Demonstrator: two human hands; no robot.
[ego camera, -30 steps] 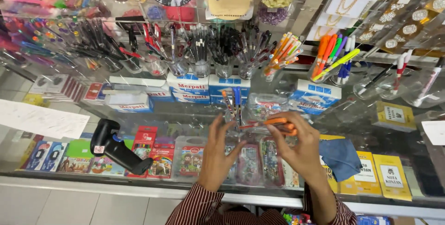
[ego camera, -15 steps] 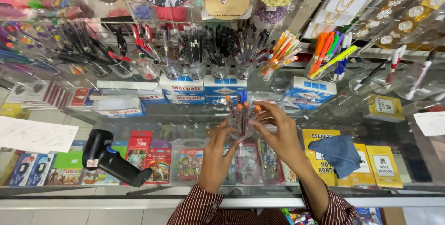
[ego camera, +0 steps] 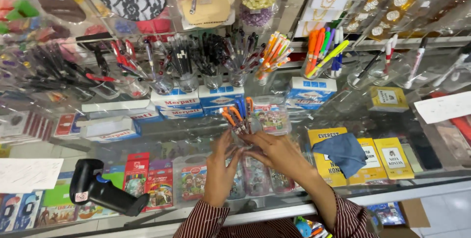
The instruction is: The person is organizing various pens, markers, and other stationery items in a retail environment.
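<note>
Pens (ego camera: 237, 116) bunched in both hands, left hand (ego camera: 222, 165), right hand (ego camera: 275, 152)

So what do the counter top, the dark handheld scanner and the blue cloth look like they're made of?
The clear counter top looks like glass: glossy, with boxes visible beneath it. The black pistol-shaped scanner seems moulded plastic with a dull sheen. The crumpled blue cloth looks like soft matte fabric, folded loosely.

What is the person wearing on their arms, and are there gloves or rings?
Both arms wear long sleeves, dark maroon with thin white stripes. The left sleeve and right sleeve end near the wrists. The left hand and right hand are bare: no gloves, and no rings or watch that I can see.
</note>
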